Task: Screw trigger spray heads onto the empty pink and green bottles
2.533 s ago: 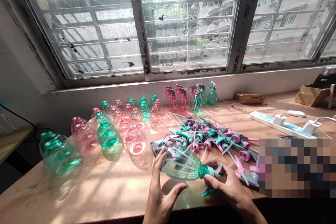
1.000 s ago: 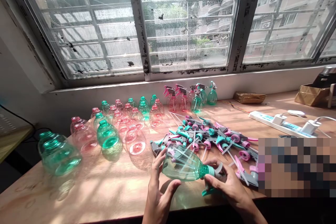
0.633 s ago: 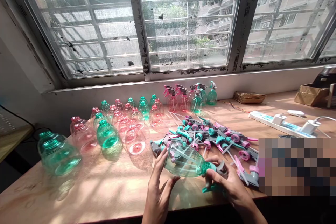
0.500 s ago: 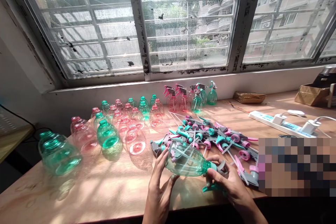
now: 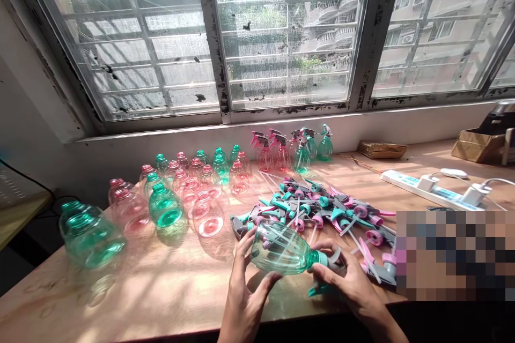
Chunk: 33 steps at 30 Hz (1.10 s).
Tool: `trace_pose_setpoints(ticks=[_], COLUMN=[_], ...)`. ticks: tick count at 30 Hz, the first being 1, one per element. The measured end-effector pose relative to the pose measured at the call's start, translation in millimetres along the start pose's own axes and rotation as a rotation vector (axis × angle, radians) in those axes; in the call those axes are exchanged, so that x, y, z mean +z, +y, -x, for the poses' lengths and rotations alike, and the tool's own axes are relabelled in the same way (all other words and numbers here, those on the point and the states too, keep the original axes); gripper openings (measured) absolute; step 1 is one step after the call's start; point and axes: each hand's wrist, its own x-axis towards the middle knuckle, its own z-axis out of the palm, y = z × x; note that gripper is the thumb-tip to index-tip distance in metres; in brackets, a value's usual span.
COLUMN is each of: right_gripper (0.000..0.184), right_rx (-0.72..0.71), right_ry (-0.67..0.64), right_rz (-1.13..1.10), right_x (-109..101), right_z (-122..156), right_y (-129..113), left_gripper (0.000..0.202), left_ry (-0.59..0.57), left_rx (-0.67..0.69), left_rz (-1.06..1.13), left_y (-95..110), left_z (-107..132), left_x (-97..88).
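Note:
A clear green bottle (image 5: 281,251) lies on its side above the wooden table's front edge, held between both hands. My left hand (image 5: 246,293) cups its wide base, thumb under and fingers over. My right hand (image 5: 349,290) is closed round the grey and teal spray head (image 5: 333,269) at the bottle's neck. Just beyond lies a pile of loose pink and teal spray heads (image 5: 322,209) with thin dip tubes.
Several open pink and green bottles (image 5: 177,193) stand at the left of the table (image 5: 161,289). A few bottles with spray heads fitted (image 5: 292,151) stand by the window sill. A white power strip (image 5: 430,188) and a cardboard box (image 5: 477,144) lie at the right.
The bottle has shifted only slightly between my hands, tilting a little. My left-hand fingers have regripped its base. My right hand stays on the spray head.

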Motion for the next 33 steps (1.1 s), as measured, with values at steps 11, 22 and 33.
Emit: trace_pose_setpoints(ticks=[11,22,33], right_gripper=[0.044,0.044,0.044], right_rx=[0.004,0.013,0.003], right_ry=[-0.039,-0.023,-0.045], right_rz=[-0.066,-0.007,-0.057], right_x=[-3.6,-1.8,-3.1], right_z=[-0.4,1.3,1.2], right_y=[2.6,0.9,0.8], left_gripper=[0.059,0.063,0.062], left_ry=[-0.049,0.033,-0.017], left_rx=[0.008,-0.084,0.024], left_rz=[-0.011,0.083,0.022], left_y=[4.1,12.5,7.0], left_z=[2.0,5.1,4.8], left_x=[-2.1,3.6,0.1])
